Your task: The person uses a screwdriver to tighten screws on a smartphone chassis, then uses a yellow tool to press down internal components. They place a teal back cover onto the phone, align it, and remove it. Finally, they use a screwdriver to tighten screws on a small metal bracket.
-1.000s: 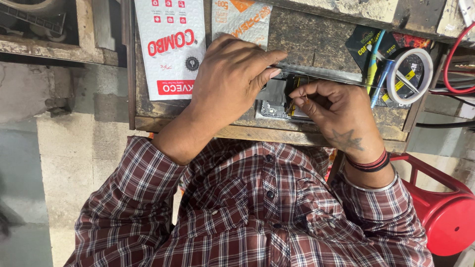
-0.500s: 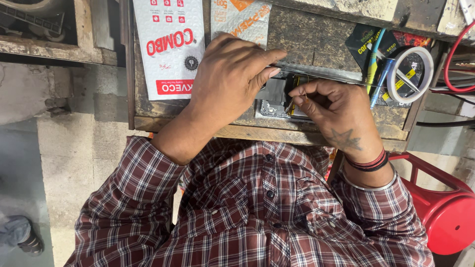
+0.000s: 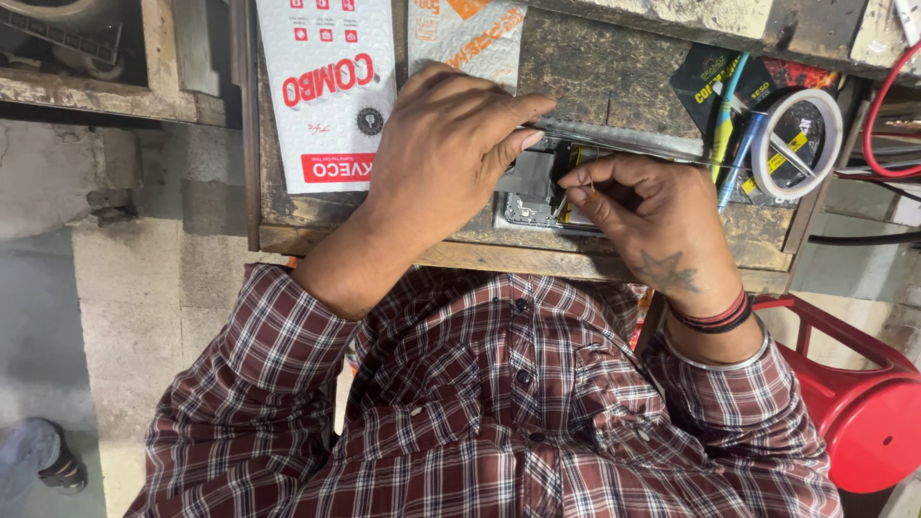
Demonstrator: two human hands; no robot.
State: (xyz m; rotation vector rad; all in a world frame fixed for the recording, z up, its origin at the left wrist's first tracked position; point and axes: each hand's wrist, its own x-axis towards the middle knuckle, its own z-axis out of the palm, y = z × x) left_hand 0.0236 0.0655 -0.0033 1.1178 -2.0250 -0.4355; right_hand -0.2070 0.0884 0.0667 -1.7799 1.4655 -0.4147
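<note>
An opened phone (image 3: 539,197), its back off and its dark and yellow innards showing, is lying on the wooden worktop (image 3: 384,235) near its front edge, mostly hidden under both hands. The left hand (image 3: 446,153) is arching over it, fingers pressing down on its upper edge, apparently pinning it flat so that it cannot slide. The right hand (image 3: 645,206) is pinching a thin metal tool (image 3: 559,204), probably tweezers, between thumb and forefinger, its tip dipping into the phone's body; the wrist seems to be resting on the worktop's edge, likely for steadiness. A long metal strip (image 3: 614,144) is lying just beyond the fingers. Further right, a roll of tape (image 3: 798,144) and pens (image 3: 734,134) are sitting within reach. To the left, a white printed packet (image 3: 321,96) is lying flat. A red stool (image 3: 868,408) is standing at the person's right.
</note>
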